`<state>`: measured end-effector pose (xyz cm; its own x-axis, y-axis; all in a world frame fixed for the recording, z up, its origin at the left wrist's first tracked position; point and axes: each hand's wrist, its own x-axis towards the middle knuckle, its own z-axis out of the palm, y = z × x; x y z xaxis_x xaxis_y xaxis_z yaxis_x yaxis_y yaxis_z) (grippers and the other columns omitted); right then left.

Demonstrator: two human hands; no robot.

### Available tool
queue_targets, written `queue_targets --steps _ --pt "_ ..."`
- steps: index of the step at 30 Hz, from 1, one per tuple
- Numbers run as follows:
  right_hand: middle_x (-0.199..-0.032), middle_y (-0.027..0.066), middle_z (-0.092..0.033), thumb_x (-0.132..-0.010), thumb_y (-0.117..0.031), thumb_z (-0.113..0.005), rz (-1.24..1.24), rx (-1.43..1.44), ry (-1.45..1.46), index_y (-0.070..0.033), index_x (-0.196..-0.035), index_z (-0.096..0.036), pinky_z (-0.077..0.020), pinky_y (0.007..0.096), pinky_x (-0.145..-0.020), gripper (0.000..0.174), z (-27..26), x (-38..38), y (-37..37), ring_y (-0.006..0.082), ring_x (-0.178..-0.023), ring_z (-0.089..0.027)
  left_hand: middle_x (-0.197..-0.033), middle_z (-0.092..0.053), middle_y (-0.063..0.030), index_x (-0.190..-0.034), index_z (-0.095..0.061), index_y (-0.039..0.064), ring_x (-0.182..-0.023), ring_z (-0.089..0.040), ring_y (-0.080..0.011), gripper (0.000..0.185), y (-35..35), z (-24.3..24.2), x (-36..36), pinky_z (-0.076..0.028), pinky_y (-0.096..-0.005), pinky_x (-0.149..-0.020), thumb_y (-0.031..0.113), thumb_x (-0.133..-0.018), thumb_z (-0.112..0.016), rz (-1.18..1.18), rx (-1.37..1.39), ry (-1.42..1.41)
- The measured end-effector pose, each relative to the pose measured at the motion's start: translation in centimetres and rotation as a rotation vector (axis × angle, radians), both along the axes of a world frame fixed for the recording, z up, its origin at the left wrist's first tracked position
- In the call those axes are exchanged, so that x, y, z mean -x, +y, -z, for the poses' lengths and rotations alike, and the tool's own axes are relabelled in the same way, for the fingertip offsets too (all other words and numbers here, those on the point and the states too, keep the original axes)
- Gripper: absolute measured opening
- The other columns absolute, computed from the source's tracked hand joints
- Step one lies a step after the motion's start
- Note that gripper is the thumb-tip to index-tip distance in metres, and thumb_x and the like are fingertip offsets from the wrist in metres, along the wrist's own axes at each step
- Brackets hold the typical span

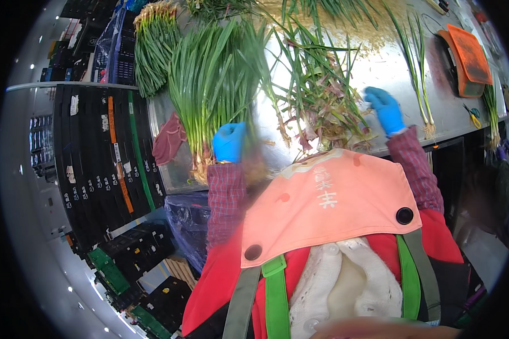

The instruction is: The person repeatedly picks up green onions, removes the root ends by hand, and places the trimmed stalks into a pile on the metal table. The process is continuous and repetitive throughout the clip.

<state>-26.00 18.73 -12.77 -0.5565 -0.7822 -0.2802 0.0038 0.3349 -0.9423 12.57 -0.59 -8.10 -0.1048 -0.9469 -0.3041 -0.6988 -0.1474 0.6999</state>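
Observation:
My left hand (229, 142), in a blue glove, is closed around green onions whose stalks (251, 127) blur with motion on its right side. Just left of it lies a thick bundle of green onions (203, 84), roots towards me and leaves pointing away. My right hand (385, 111), gloved in blue too, hovers at the right edge of a loose heap of onion leaves and peeled skins (328, 101). Its fingers are slightly bent and apart, and I see nothing clearly held in them.
The metal table (386, 63) carries another onion bundle (155, 46) far left and a maroon cloth (169, 137). To the right are two onions (424, 89), an orange scale (468, 59) and scissors (474, 115). Black crates (102, 148) stand left; another person's gloved hand (505, 150) shows far right.

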Motion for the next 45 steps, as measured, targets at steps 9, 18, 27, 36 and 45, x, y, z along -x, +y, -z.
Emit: queue_targets --steps 9,18,27,36,45 --pt "-0.103 0.0162 -0.068 -0.092 -0.023 -0.059 -0.717 0.027 0.336 0.0 -0.116 -0.063 -0.0519 0.0335 -0.083 0.033 -5.7 -13.0 -5.9 0.0258 -0.094 -0.067 -0.065 -0.062 -0.0088 -0.087 -0.064 -0.002 -0.052 -0.056 -0.0145 0.037 -5.1 12.7 8.2 -0.046 -0.0304 -0.05 0.034 -0.082 -0.072 -0.063 -0.164 0.177" --pt "-0.104 0.0124 -0.068 -0.09 -0.036 -0.06 -0.432 -0.019 0.087 -0.004 -0.114 -0.065 -0.0508 0.0343 -0.082 0.04 -3.9 -12.4 -5.6 0.0238 -0.092 -0.065 -0.065 -0.062 -0.0081 -0.087 -0.059 0.002 -0.049 -0.057 -0.0153 0.025 -8.6 13.4 10.8 -0.044 -0.029 -0.043 0.023 -0.082 -0.071 0.137 -0.103 0.349" --pt "-0.09 0.0102 -0.068 -0.086 -0.045 -0.064 -0.466 -0.046 -0.06 -0.002 -0.098 -0.069 -0.0491 0.0322 -0.073 0.044 -3.9 -11.6 -12.0 0.0183 -0.079 -0.062 -0.071 -0.059 -0.0031 -0.092 -0.055 0.006 -0.053 -0.052 -0.0094 0.021 -3.5 1.5 13.5 -0.04 -0.0215 -0.046 0.02 -0.086 -0.07 0.118 -0.28 0.823" --pt "-0.081 0.0082 -0.066 -0.083 -0.027 -0.072 -0.245 0.099 -0.256 0.0 -0.089 -0.069 -0.0479 0.0302 -0.072 0.028 -5.9 -13.3 -10.9 0.0148 -0.076 -0.059 -0.069 -0.055 0.0008 -0.088 -0.059 0.006 -0.048 -0.044 -0.0065 0.013 -1.6 -2.5 13.6 -0.033 -0.0194 -0.043 0.016 -0.089 -0.068 0.121 -0.392 1.033" --pt "-0.078 0.0033 -0.059 -0.097 -0.02 -0.052 0.093 0.294 -0.384 -0.001 -0.104 -0.066 -0.0419 0.0234 -0.064 0.024 -7.6 -14.8 -9.8 0.0085 -0.069 -0.051 -0.084 -0.064 -0.0041 -0.102 -0.063 0.002 -0.055 -0.05 -0.0061 0.024 -1.8 -4.1 12.7 -0.039 -0.0186 -0.047 0.024 -0.095 -0.059 0.075 -0.269 1.046"
